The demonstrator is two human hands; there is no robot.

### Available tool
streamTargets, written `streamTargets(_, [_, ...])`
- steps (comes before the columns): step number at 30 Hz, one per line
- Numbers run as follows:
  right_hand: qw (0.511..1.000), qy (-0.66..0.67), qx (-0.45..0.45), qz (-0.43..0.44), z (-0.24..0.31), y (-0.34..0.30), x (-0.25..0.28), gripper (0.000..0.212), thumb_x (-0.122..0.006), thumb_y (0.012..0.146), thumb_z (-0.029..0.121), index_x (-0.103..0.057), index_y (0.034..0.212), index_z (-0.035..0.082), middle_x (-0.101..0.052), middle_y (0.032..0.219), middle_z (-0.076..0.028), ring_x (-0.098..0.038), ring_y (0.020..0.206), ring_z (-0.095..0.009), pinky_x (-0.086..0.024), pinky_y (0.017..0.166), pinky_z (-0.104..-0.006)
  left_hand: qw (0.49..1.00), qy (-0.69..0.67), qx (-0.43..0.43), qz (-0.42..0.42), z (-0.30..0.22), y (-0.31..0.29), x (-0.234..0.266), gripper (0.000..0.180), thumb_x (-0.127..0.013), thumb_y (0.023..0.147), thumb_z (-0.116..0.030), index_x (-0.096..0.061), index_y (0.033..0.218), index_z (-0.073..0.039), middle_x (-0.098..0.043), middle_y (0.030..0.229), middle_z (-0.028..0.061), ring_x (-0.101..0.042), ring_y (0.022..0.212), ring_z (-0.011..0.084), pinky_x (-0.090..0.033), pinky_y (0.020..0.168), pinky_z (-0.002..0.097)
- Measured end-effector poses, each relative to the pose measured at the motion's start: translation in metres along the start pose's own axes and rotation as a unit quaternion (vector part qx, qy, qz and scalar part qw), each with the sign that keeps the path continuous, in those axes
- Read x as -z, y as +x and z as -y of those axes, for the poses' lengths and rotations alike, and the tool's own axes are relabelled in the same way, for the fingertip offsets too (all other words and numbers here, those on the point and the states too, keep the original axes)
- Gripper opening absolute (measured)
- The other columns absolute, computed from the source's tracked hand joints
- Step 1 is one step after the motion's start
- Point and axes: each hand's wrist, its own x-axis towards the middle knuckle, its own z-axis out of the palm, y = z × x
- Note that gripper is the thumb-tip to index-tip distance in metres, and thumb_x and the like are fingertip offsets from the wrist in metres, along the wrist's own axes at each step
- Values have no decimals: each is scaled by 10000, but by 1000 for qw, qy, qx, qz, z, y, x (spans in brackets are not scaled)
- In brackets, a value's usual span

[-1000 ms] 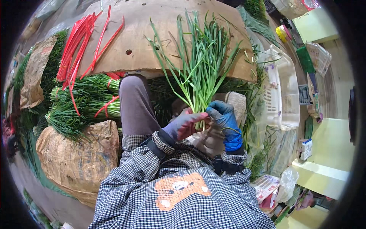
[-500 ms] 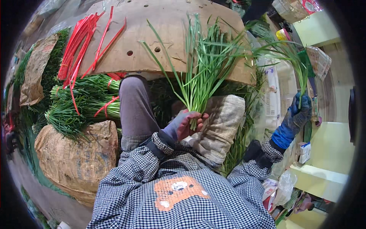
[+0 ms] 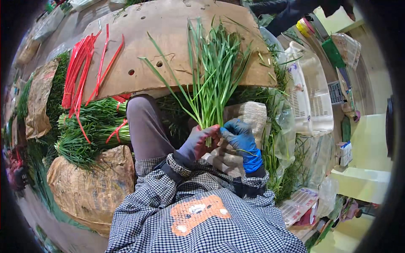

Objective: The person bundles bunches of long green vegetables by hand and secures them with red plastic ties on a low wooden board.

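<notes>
My left hand (image 3: 197, 142), in a greyish-purple and pink glove, grips the lower stems of a bunch of green chives (image 3: 215, 80). The leaves fan out away from me over a wooden board, with a few strays splayed to the left. At the right side of the stem ends is my right hand (image 3: 241, 137), in a blue glove, with thumb and fingers pinched together. Whatever lies between those fingertips is too small to make out. A thin yellowish strand (image 3: 248, 152) crosses this glove near the wrist.
Red ribbons (image 3: 80, 69) lie on the holed wooden board (image 3: 139, 46). Tied chive bundles (image 3: 90, 126) are piled at left, above a brown sack (image 3: 93, 185). A pale sack (image 3: 249, 114) sits beyond my hands. To the right are a white plastic crate (image 3: 310, 95) and loose leaves.
My right hand has come in from the far right to the left hand. The separate chives it held out there no longer show in it. The view has shifted slightly.
</notes>
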Motion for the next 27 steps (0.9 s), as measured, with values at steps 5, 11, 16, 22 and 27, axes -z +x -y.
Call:
streamTargets(5, [999, -10, 16, 27, 3, -5, -7, 86, -635, 738, 83, -583, 711, 19, -542, 656, -106, -546, 601, -226, -439, 587, -328, 999, -34, -3, -25, -2, -1, -1, 135, -608, 831, -194, -553, 891, -87, -554, 715, 1, -540, 614, 94, -439, 473, 235])
streamTargets(11, [990, 115, -73, 19, -8, -15, -3, 68, -613, 781, 80, -616, 770, 14, -575, 714, -31, -531, 652, -112, -442, 606, -271, 991, -131, 24, 26, 3, 10, 11, 170, -537, 874, -149, -552, 999, -35, -627, 889, 63, -568, 650, 112, -479, 483, 197])
streamTargets(16, [976, 177, -123, -6, -8, -17, 2, 69, -620, 800, 70, -622, 779, 4, -581, 724, -12, -541, 681, -80, -440, 606, -232, 987, -146, 44, 56, -4, 5, 7, 164, -546, 871, -154, -559, 985, -37, -638, 904, 70, -548, 598, 59, -477, 477, 188])
streamTargets(22, [984, 157, -84, 25, 2, -15, -5, 92, -645, 795, 117, -628, 777, 29, -553, 698, 23, -485, 610, -53, -398, 536, -225, 979, -181, 55, 79, 0, 11, 17, 185, -541, 874, -152, -556, 1012, -30, -634, 848, 48, -506, 501, 43, -473, 474, 194])
streamTargets(27, [978, 161, -124, 52, 0, -18, -6, 137, -637, 788, 138, -612, 800, 4, -554, 690, -26, -503, 638, -106, -412, 592, -269, 980, -185, 59, 53, -6, 3, 4, 235, -542, 870, -139, -540, 1055, 6, -623, 817, 47, -497, 509, 47, -470, 487, 210])
